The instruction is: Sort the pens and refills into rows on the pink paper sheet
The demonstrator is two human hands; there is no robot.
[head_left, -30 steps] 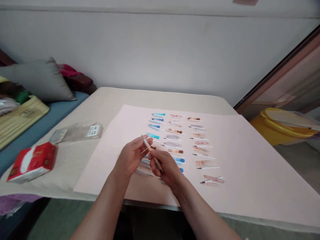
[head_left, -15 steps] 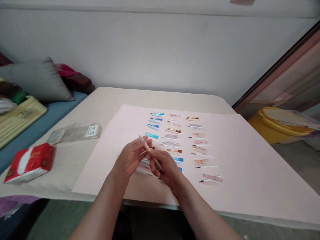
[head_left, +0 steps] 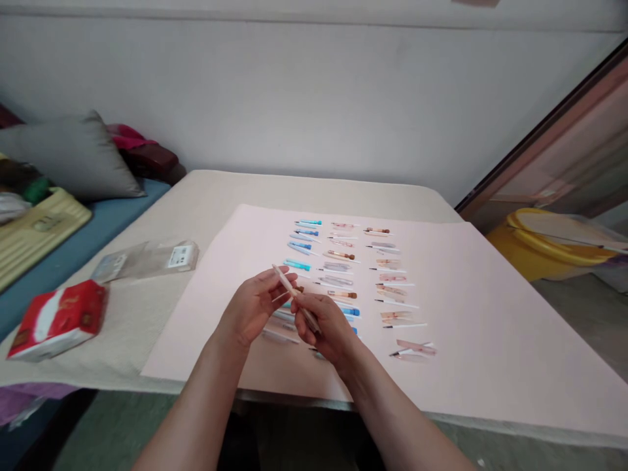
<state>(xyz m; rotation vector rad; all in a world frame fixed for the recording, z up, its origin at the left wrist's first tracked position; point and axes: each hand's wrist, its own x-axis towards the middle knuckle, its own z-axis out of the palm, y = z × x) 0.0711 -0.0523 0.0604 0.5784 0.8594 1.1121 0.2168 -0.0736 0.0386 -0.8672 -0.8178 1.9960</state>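
A slim pale pink pen [head_left: 283, 278] slants between my two hands above the table. My left hand [head_left: 249, 306] is closed lightly about its upper end, thumb and fingertips on the barrel. Lower down, my right hand [head_left: 324, 322] grips the barrel with thumb and curled fingers. Under and around the hands lie rows of pen parts: a turquoise barrel [head_left: 297, 265], a brown-ended barrel [head_left: 341, 256] and clear pinkish pieces [head_left: 416, 347]. Thin white refills with dark tips, such as one refill [head_left: 405, 325], lie beside them. My hands hide some parts.
A pale pink sheet [head_left: 490, 340] covers much of the cream-topped table [head_left: 314, 186]. To the left are a red tissue pack [head_left: 59, 317] and a clear plastic bag [head_left: 147, 258] with a label. A grey cushion [head_left: 73, 157] sits behind; a yellow bin [head_left: 544, 252] stands right.
The thin light stick that showed below my left fingers is no longer visible. Both hands keep nearly the same place on the pen, and the laid-out parts have not moved.
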